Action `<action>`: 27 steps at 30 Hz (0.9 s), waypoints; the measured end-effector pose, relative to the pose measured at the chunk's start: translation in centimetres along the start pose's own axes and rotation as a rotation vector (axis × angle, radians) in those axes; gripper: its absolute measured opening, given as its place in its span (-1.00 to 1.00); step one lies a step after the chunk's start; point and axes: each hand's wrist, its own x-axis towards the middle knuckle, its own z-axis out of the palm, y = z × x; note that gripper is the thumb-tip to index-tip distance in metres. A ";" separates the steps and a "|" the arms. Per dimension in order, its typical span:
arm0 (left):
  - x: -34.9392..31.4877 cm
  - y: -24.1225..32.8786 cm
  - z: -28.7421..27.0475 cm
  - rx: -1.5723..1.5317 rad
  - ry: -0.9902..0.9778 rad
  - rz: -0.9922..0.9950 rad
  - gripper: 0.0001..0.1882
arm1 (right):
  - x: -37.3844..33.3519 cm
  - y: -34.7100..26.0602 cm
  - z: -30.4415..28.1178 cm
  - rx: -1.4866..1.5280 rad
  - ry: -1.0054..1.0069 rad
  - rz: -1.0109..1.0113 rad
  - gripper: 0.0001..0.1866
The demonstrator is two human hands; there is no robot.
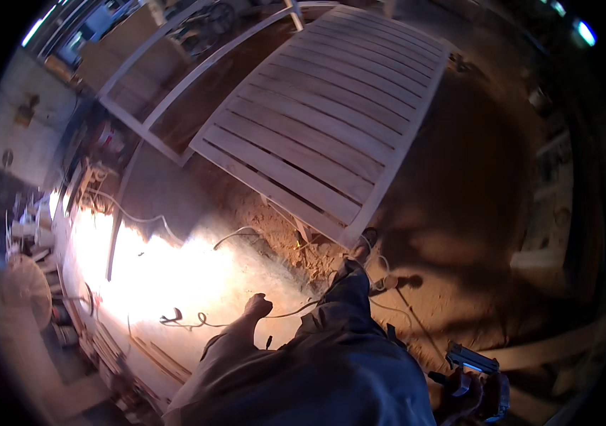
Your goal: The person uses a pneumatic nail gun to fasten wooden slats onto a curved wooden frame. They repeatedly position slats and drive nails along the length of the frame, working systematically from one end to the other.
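Observation:
My left hand (259,305) hangs over the brightly lit floor with its fingers curled closed, and nothing shows in it. At the lower right, my right hand (467,399) is wrapped round a nail gun (472,358); its dark and silver body points up past the fingers. Shadow hides part of the grip. Ahead of my legs is a large slatted wooden panel (317,117) in a frame, its near corner close to my foot. Neither hand touches it.
A pale open wooden frame (179,89) stands left of the panel. Thin cords (200,323) cross the floor near my feet. Wood strips (157,358) lie at the lower left, close to a round wooden disc (28,290). Sawdust covers the ground; a plank (541,351) lies at right.

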 end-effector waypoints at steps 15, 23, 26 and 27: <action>21.6 31.7 12.0 -0.755 0.344 -0.172 0.11 | 29.6 9.0 44.3 -0.271 -0.658 0.294 -0.80; 19.6 40.3 11.1 -0.716 0.538 -0.646 0.31 | 37.3 13.3 57.6 -0.638 -1.052 0.710 -0.79; 18.8 41.3 11.2 -0.878 0.473 -0.714 0.33 | 38.1 15.7 62.7 -0.922 -1.321 0.786 -0.61; 18.9 41.3 10.8 -0.963 0.425 -0.734 0.34 | 36.1 16.4 64.7 -0.963 -1.344 0.844 -0.69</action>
